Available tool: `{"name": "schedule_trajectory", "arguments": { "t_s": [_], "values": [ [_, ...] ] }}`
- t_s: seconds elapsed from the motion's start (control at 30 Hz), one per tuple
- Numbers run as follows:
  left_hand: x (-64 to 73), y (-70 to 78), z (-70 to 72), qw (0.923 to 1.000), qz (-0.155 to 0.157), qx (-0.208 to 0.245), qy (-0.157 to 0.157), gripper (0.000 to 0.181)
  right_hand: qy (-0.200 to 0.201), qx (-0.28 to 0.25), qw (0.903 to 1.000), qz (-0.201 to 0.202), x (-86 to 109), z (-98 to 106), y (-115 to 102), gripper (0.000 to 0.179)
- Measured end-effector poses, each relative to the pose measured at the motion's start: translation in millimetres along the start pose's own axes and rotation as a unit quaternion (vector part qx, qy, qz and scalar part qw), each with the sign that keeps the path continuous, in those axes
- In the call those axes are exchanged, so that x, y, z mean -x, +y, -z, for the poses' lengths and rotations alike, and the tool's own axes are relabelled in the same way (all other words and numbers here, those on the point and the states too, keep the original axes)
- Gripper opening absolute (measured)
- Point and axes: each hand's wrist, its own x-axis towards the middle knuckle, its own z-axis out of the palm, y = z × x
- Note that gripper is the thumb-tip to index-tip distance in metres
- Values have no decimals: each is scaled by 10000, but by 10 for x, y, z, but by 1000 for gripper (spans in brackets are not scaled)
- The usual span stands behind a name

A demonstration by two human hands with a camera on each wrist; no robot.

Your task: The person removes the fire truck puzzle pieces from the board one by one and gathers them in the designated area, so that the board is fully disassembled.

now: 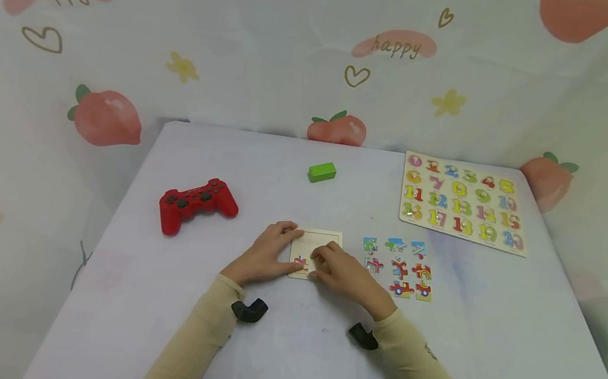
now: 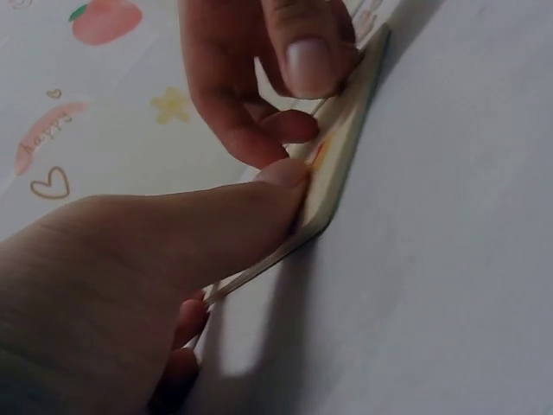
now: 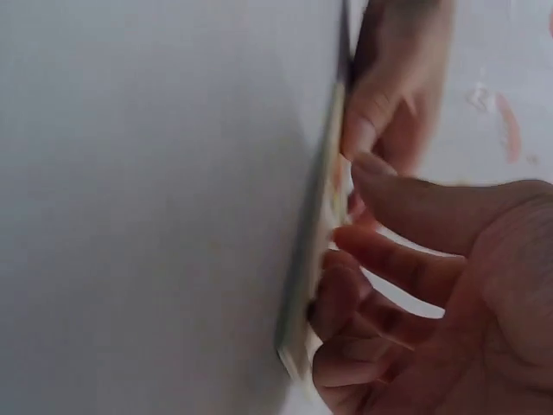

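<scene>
A small pale wooden jigsaw board [image 1: 323, 238] lies on the table between the hands. One pinkish, colourful puzzle piece [image 1: 300, 260] sits in its lower left corner. My left hand [image 1: 264, 255] grips the board's left side, thumb [image 2: 281, 177] on top by the piece and other fingers around the edge. Over the board's right part, my right hand [image 1: 347, 276] has its fingers bent loosely, fingertips touching the board. Its thumb and index finger stand apart in the right wrist view, where no piece shows between them. Several loose puzzle pieces [image 1: 399, 269] lie in rows right of that hand.
A red game controller [image 1: 198, 204] lies to the left. Farther back is a green block [image 1: 322, 172]. At the back right lies a number puzzle board [image 1: 466, 203]. A patterned cloth backdrop [image 1: 274, 55] rises behind the white table [image 1: 152, 335].
</scene>
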Motion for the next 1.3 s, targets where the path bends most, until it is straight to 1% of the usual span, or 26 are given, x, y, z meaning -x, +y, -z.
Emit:
{"name": "schedule_trajectory", "arguments": {
  "t_s": [0.13,0.23,0.3,0.43,0.53,0.7,0.9,0.97,1.07,1.13,1.23,1.3],
  "values": [
    [32,-46,50,9995,-59,51,-322,87,179,-127,9997,135,-36,-81,-74,27],
    [46,-50,70,9989,-63,82,-461,97,243,-394,9989,89,-49,-99,-105,25],
    [51,-47,73,9988,-60,95,-474,100,262,-649,9976,5,-65,-110,-115,24],
    [62,-35,86,9987,-18,170,-473,103,303,-1068,9934,-303,-110,-118,-116,19],
    [65,-26,91,9987,-5,183,-466,104,401,-1173,9912,-474,-139,-126,-108,13],
    [67,-15,96,9989,-28,179,-444,103,592,-1303,9876,-649,-167,-125,-98,6],
    [78,-13,106,9988,-23,182,-458,101,568,-1365,9861,-758,-155,-76,-88,4],
    [80,-15,111,9988,-3,150,-463,101,522,-1433,9849,-818,-124,-18,-62,4],
    [80,-10,118,9988,26,101,-488,101,431,-1530,9825,-968,-24,130,28,4],
    [79,-7,115,9986,33,65,-517,101,377,-1519,9817,-1086,81,253,125,5],
    [76,4,110,9986,13,91,-520,100,307,-1299,9825,-1301,264,413,298,4],
    [79,4,105,9987,8,97,-508,100,180,-1230,9813,-1470,380,496,398,4]
  ]
}}
